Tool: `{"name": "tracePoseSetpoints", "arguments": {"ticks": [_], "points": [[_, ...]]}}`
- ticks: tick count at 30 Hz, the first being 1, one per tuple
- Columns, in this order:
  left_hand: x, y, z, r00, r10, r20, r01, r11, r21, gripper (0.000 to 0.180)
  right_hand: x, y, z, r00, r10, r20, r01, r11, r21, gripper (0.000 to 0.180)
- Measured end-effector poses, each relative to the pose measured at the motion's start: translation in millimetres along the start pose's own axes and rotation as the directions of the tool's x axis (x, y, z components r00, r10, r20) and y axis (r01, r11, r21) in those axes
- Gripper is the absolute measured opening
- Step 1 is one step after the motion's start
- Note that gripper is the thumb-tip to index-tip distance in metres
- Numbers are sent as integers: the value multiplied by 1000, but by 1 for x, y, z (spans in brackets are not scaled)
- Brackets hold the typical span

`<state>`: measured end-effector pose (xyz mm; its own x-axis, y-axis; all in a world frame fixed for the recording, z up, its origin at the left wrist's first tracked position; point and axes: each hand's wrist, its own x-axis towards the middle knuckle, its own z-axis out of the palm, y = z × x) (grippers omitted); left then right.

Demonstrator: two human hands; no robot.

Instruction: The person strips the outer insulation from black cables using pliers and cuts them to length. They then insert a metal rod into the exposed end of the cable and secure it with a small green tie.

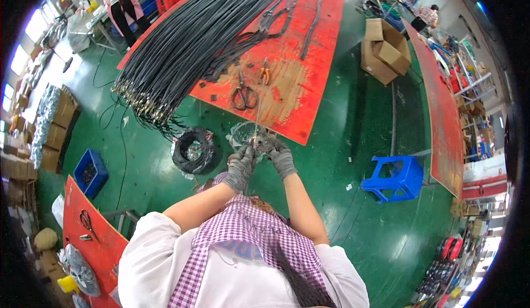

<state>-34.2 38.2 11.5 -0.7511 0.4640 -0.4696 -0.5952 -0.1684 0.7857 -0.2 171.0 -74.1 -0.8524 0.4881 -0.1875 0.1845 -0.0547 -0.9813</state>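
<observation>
Both my hands wear grey gloves and are close together in front of my chest, by the near edge of the red table [295, 134]. My left hand [241, 168] is closed, fingers pointing up, around the lower end of a thin, light, rod-like piece [258, 117] that rises toward the table. Beside it, my right hand [280, 156] has its fingers bent inward; what they hold is too small to make out. Crumpled clear plastic [241, 133] shows just beyond my hands. On the table lie scissors [243, 96] with dark handles and orange-handled pliers [265, 75].
A thick bundle of black cables [193, 43] covers the table's left side, metal ends hanging over the edge. A black coil [192, 150] is below it. A blue stool [395, 178] and cardboard box [385, 54] stand right, a blue bin [90, 173] left. Another person [118, 4] stands far left.
</observation>
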Motion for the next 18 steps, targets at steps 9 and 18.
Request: {"name": "tracePoseSetpoints", "arguments": {"ticks": [9,18], "points": [[104,6,-52,979,-184,-82,168,971,-168,13,125,-6,55,974,-220,-58,62,502,-863,67],[202,67,-109,929,-346,-128,344,938,-41,13,310,-2,84,992,-115,48,77,257,-963,93]]}}
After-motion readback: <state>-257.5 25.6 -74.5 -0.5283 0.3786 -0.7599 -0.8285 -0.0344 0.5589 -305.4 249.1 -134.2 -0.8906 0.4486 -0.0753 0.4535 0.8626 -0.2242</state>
